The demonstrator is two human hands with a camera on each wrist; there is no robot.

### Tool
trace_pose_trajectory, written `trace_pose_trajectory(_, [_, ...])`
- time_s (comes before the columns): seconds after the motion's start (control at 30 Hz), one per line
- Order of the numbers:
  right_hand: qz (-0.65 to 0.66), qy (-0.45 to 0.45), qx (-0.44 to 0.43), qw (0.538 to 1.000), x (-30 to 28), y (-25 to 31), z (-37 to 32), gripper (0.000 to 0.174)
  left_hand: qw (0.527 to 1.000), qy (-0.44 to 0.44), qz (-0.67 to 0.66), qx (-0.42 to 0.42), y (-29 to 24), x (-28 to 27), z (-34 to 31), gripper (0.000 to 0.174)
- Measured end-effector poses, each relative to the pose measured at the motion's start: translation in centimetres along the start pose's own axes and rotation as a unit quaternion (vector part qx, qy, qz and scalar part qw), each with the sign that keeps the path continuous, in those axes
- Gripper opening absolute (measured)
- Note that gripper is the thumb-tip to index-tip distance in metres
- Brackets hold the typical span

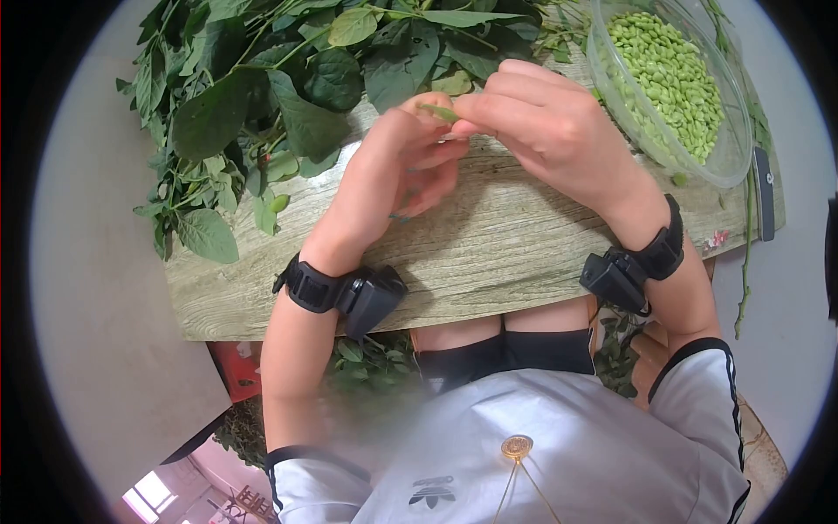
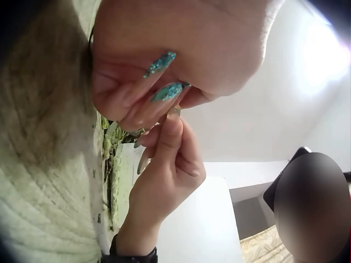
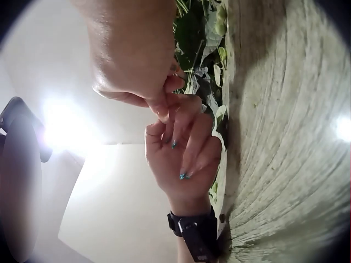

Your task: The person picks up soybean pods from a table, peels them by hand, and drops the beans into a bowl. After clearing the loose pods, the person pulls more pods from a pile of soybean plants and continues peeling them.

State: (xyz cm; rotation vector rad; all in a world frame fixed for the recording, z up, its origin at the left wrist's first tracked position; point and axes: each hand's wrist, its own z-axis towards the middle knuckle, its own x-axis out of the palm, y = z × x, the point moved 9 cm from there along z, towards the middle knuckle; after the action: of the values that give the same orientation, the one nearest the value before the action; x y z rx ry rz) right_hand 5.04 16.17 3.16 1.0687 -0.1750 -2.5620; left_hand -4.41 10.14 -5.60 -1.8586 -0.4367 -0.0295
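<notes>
In the head view, both hands meet over the far half of the wooden table point(image 1: 489, 253) at a small green bean pod point(image 1: 439, 113). My left hand point(image 1: 388, 162) pinches the pod from the left, its other fingers loosely bent. From the right, my right hand point(image 1: 550, 131) pinches the pod's other end between thumb and forefinger. Glittery teal nails show on the left hand point(image 2: 170, 60) in the left wrist view. The fingertips of both hands come together in the right wrist view, where the fingers largely hide the pod.
Leafy bean stalks point(image 1: 305, 96) are heaped along the table's far left. At the far right stands a clear plastic bowl point(image 1: 723, 180) of shelled green beans point(image 1: 670, 87). A loose pod point(image 1: 279, 203) lies by the leaves; a stem point(image 1: 746, 271) hangs over the right edge.
</notes>
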Motion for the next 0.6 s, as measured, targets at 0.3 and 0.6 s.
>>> trace_pose_trajectory(0.3, [-0.017, -0.003, 0.006, 1.0, -0.1, -0.4, -0.1, 0.023, 0.998, -0.046, 0.042, 0.018, -0.7, -0.4, 0.4, 0.057])
trace_pose_trajectory(0.6, [-0.053, 0.005, 0.015, 0.998, 0.7, -0.6, -0.2, 0.022, 1.0, -0.029, 0.007, 0.006, 0.0, -0.4, 0.6, 0.038])
